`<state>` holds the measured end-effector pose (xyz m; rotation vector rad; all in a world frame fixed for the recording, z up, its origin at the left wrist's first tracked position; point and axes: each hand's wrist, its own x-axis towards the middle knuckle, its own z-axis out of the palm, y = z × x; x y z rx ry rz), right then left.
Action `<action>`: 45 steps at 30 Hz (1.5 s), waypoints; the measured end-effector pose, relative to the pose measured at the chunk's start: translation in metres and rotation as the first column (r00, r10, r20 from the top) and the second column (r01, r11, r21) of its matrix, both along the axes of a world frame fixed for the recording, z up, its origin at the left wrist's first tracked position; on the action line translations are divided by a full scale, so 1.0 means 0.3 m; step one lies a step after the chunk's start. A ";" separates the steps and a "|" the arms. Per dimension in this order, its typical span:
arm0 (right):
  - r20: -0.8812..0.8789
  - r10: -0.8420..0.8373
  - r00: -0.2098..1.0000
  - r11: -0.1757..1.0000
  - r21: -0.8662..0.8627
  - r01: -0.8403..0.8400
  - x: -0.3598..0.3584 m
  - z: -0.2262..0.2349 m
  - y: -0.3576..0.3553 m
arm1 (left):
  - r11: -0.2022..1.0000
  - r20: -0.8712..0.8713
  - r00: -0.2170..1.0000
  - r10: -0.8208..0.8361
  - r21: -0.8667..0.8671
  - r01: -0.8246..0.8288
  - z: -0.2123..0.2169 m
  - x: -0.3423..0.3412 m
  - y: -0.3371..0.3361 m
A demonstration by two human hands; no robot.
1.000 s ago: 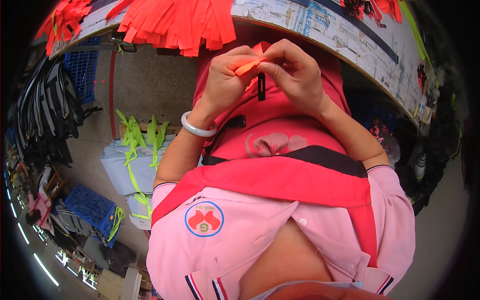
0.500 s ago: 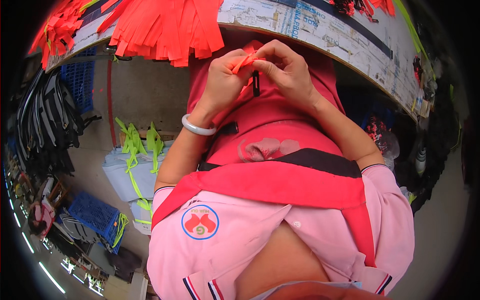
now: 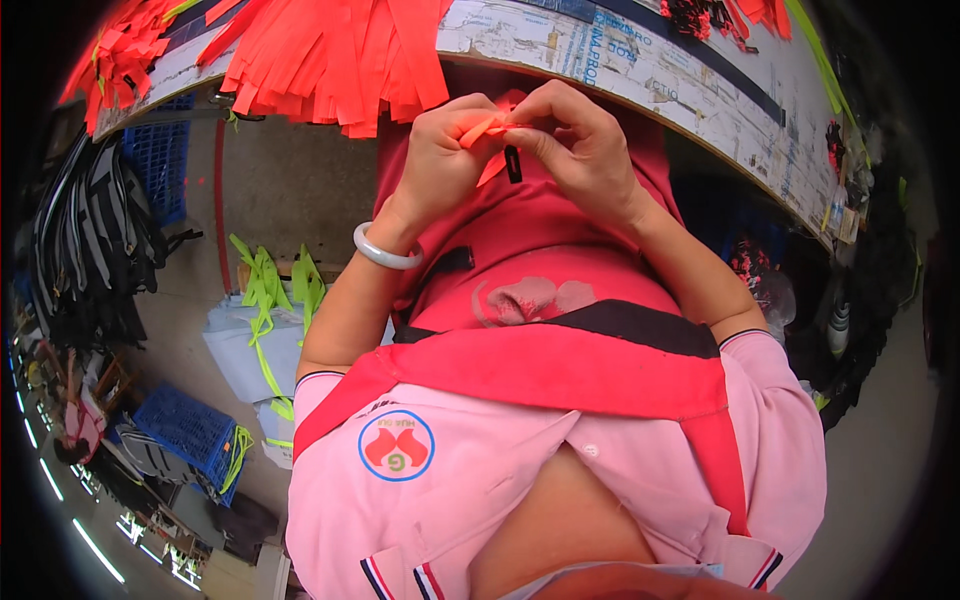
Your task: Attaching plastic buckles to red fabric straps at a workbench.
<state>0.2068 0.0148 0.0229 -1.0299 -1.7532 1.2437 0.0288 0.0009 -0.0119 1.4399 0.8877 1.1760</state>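
Note:
Both hands meet just under the table's edge, over my red apron. My left hand (image 3: 445, 160) pinches one end of a short orange strap (image 3: 487, 132), and my right hand (image 3: 578, 145) pinches its other end. A small black buckle piece (image 3: 513, 163) hangs on the strap between my fingers. A pale bangle (image 3: 385, 251) circles my left wrist.
A bundle of orange straps (image 3: 335, 55) hangs over the worn table edge (image 3: 640, 75) above my hands. Lime green straps (image 3: 270, 290) lie over a box at the left. Black straps (image 3: 85, 245) hang further left, and blue crates (image 3: 190, 435) stand on the floor.
Both hands with the strap and the black piece have shifted slightly up and closer to the table's edge; the fingers have worked the strap's end.

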 end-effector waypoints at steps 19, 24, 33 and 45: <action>-0.017 -0.011 1.000 0.998 -0.065 0.010 -0.016 -0.054 0.001 | 0.978 -0.014 0.995 0.104 -0.180 -0.105 -0.001 0.013 -0.039; -0.029 0.055 0.998 0.995 -0.078 -0.057 0.004 0.007 0.023 | 0.947 0.122 0.992 -0.026 -0.316 0.064 0.108 -0.058 -0.002; -0.022 0.193 0.981 0.981 -0.002 -0.193 0.009 0.070 0.075 | 0.969 0.231 0.971 0.068 -0.248 -0.008 0.100 -0.036 -0.003; 0.110 0.226 0.968 0.941 0.231 -0.246 -0.157 -0.016 0.084 | 0.957 0.144 0.947 0.289 -0.022 -0.288 0.189 -0.034 -0.036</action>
